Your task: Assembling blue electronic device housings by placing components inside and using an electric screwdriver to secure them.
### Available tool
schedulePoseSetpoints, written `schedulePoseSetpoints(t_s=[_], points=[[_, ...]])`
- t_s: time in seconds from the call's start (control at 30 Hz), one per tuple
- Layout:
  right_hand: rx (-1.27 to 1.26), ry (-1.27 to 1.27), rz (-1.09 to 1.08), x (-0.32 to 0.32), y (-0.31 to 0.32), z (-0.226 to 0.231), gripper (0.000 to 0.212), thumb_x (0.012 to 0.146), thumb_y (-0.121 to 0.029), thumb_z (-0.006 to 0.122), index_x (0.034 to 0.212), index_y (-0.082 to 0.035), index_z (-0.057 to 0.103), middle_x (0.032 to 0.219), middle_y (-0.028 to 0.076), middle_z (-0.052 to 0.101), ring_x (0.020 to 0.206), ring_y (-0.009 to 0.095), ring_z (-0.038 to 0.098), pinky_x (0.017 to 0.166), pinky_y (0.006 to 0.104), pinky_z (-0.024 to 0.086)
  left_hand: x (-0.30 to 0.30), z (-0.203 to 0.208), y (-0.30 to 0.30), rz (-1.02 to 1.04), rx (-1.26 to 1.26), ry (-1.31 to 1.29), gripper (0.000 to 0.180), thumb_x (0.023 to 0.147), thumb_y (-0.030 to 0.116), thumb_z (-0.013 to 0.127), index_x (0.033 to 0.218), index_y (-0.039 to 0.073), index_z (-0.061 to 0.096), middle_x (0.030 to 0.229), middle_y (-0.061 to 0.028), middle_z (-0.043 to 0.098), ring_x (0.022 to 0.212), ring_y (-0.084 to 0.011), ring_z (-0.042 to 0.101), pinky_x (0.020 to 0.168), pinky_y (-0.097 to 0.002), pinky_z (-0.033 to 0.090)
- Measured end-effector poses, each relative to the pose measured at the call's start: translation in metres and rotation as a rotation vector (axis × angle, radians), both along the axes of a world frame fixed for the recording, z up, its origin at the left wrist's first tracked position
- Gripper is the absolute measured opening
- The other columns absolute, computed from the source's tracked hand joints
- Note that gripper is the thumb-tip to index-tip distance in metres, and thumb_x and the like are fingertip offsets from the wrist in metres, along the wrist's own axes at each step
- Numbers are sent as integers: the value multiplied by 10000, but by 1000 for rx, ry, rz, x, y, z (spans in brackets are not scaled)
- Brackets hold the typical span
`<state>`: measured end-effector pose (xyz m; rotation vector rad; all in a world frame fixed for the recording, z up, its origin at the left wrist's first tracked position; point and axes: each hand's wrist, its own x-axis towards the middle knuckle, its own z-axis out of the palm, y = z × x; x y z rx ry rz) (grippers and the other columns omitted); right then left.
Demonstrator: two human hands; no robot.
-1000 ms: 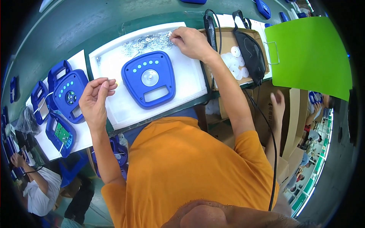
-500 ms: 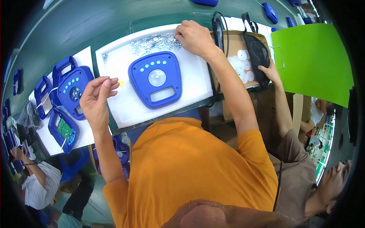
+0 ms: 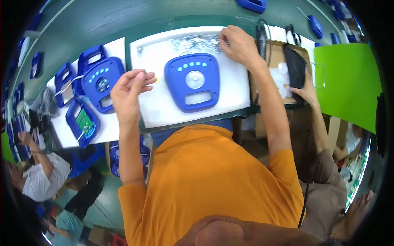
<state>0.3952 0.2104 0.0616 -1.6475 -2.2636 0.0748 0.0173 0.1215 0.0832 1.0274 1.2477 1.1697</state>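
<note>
A blue plastic housing (image 3: pixel 175 88) with a handle slot, a row of light-blue buttons and a clear round disc (image 3: pixel 194 80) lies flat on a white foam tray (image 3: pixel 156 112). Many small shiny metal pieces (image 3: pixel 188 44) are spread along the tray's far side. At the right end of these pieces is my right hand (image 3: pixel 240 44), fingers curled together; whatever they pinch is hidden. My left hand (image 3: pixel 129 94) hovers over the tray's left edge, thumb pressed to fingertips, and anything between them is too small to make out.
More blue housings (image 3: pixel 113 69), one with a green circuit board (image 3: pixel 84 121), lie on a white sheet at left. On the right, a cardboard box (image 3: pixel 267 67) holds white discs (image 3: pixel 280 80); a co-worker's hand (image 3: pixel 307 92) grips a black pouch (image 3: pixel 294 65) there. Beyond it stands a green panel (image 3: pixel 344 82).
The whole view has shifted, so the bench things appear farther right. My right hand remains by the metal pieces and my left hand keeps its pinch near the tray's left edge.
</note>
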Motion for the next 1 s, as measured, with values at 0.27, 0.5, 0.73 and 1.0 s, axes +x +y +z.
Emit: schedulePoseSetpoints(t_s=[0.27,0.5,0.73,1.0], points=[[-53,41,4,6,1,3,96,1019,-165,726,1048,-75,748,1028,97,734,1037,323,742,907,467,609,0,-2,1,20,29,9,209,1135,119,726,1259,-48,754,1117,-201,863,985,-235,856,818,-297,666],[-114,98,-5,8,2,9,102,1018,-162,710,1004,-65,740,1045,121,733,1068,364,720,921,525,597,3,-3,1,0,33,10,233,1131,181,746,1266,-7,770,1145,-190,864,1019,-233,847,861,-285,629],[-58,95,36,16,6,2,149,1029,-128,721,1104,-54,826,1094,128,773,1041,367,750,929,474,603,1,-2,1,28,33,20,200,1136,118,727,1261,-36,754,1122,-195,862,990,-233,852,829,-297,656],[-6,90,-45,26,5,12,158,1049,-162,747,1130,-57,832,1093,117,774,991,334,773,903,448,617,-4,-2,-3,61,9,63,239,1127,145,746,1276,-41,756,1133,-201,858,1003,-242,847,827,-294,639]])
